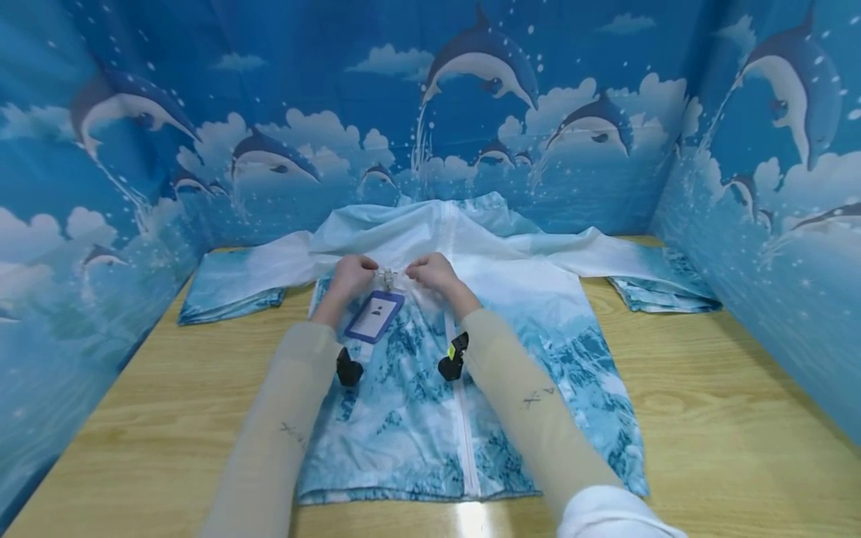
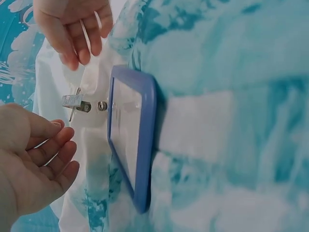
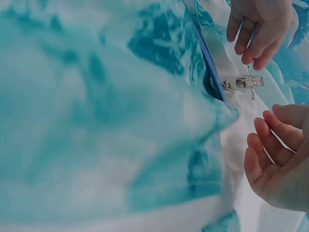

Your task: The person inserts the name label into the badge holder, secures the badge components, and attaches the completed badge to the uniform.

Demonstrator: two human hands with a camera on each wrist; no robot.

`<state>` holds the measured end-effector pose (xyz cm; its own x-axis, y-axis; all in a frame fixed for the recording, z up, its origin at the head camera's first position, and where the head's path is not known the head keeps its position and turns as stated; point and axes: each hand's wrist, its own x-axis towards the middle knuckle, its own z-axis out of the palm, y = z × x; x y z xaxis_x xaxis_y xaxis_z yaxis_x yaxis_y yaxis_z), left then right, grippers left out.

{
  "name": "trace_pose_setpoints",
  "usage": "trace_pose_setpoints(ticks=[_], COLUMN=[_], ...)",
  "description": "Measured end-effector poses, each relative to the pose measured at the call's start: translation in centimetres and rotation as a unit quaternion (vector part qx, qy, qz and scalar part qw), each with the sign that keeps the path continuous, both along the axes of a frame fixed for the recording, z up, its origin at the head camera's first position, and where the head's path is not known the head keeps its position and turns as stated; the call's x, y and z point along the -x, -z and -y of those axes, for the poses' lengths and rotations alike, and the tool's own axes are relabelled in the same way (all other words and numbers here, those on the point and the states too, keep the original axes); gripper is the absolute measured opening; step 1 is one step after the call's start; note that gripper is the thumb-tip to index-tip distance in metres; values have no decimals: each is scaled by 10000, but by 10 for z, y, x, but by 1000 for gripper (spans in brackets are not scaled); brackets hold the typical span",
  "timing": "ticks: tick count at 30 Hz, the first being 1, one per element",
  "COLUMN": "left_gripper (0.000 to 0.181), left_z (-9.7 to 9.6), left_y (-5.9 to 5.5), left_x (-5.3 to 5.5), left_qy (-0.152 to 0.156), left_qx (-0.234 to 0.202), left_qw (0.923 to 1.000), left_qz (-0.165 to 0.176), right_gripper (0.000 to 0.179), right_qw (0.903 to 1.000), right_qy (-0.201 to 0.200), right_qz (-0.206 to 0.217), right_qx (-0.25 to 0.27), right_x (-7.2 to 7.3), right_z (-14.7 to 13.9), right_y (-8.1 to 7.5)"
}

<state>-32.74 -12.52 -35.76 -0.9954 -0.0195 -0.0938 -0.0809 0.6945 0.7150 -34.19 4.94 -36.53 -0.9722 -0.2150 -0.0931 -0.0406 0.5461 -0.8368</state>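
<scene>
A badge holder (image 1: 374,318) with a blue frame and a white card lies on the left front of a zipped blue and white jacket (image 1: 403,426). A metal clip with a pin (image 2: 73,101) sits above it on the pale fabric, joined by a clear strap with a snap (image 2: 102,106). My left hand (image 1: 350,276) is just left of the clip, its fingers loosely bent with nothing visible between them. On the other side my right hand (image 1: 433,270) hovers close to the clip, fingers relaxed. In both wrist views the fingertips stand apart from the clip.
The jacket lies spread on a wooden table (image 1: 706,388), sleeves out to both sides with folded ends (image 1: 662,288). A dolphin-printed curtain (image 1: 377,90) encloses the back and sides. Small black devices (image 1: 348,368) are worn at the wrists.
</scene>
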Motion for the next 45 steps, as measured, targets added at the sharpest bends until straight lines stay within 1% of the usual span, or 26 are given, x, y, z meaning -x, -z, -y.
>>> trace_pose_setpoints(ticks=[4,8,12,17,19,21,23,26,28,31,35,36,39,41,43,45], left_gripper=[32,34,38,42,43,44,45,47,48,50,53,53,54,55,57,58], left_z=[5,10,17,24,26,29,33,39,43,46,48,48,50,51,51,52], left_y=[-3,-6,-6,-3,-1,1,4,10,13,17,19,20,20,21,21,21], left_x=[-2,-4,-6,-9,-10,-11,-12,-13,-14,-15,-15,-15,-16,-16,-18,-19], left_qy=[110,120,267,463,544,679,868,1103,1183,1185,1175,1191,1195,1213,1231,1266], left_qx=[188,391,699,1055,1313,1654,2093,2603,2798,2860,2952,2988,2996,2976,2947,2942], left_qw=[9998,9990,9970,9932,9898,9839,9738,9584,9518,9503,9480,9467,9465,9469,9476,9473], left_qz=[3,179,205,159,100,-17,-188,-393,-429,-329,-188,-176,-121,-77,-20,45], right_gripper=[31,36,39,43,44,45,47,49,51,54,59,60,63,68,73,77], right_qw=[9971,9912,9837,9715,9657,9583,9492,9369,9286,9166,9035,9011,8923,8849,8787,8766], right_qy=[-410,-696,-841,-876,-841,-808,-768,-663,-588,-490,-422,-430,-562,-726,-928,-1109], right_qz=[-500,-900,-1243,-1570,-1656,-1727,-1791,-1826,-1835,-1802,-1776,-1771,-1716,-1554,-1277,-897], right_qx=[-411,-681,-988,-1544,-1813,-2130,-2470,-2906,-3172,-3536,-3877,-3934,-4138,-4330,-4505,-4596], right_x=[1,1,1,3,2,2,2,2,2,1,-2,-2,-4,-5,-8,-10], right_z=[-8,-20,-36,-59,-68,-78,-88,-104,-115,-133,-155,-160,-173,-180,-188,-195], right_y=[-6,-12,-16,-16,-17,-16,-16,-16,-16,-15,-12,-11,-9,-6,-5,-3])
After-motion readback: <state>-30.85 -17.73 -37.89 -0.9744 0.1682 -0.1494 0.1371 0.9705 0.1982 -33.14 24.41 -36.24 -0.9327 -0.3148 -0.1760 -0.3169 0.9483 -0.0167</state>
